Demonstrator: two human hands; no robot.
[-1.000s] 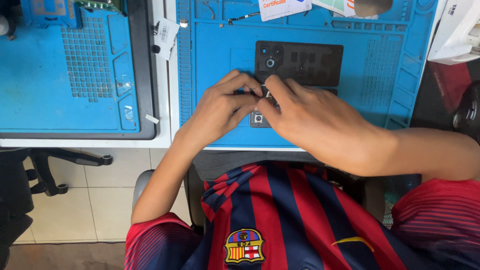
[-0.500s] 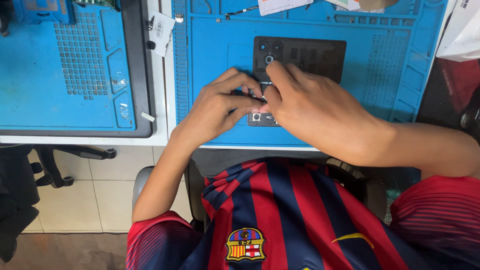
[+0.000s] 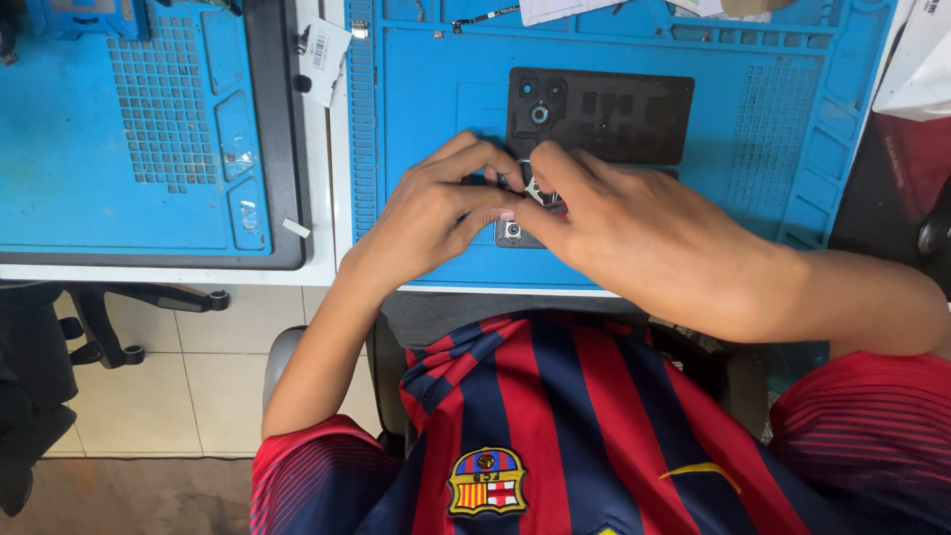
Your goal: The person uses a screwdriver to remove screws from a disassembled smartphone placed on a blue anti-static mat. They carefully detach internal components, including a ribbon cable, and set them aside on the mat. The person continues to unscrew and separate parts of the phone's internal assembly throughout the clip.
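Between the fingertips of both hands a small part point(image 3: 536, 190) is pinched over an opened phone point(image 3: 511, 232). Left hand point(image 3: 431, 213) and right hand point(image 3: 634, 233) are closed together on it, as half a second ago. Only the view has shifted; the back cover point(image 3: 599, 116) lies just beyond the fingers. Fine seating work is judged unfinished.

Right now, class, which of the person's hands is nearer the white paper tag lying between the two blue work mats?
Left. The left hand lies below and right of the white paper tag; the right hand is farther right.
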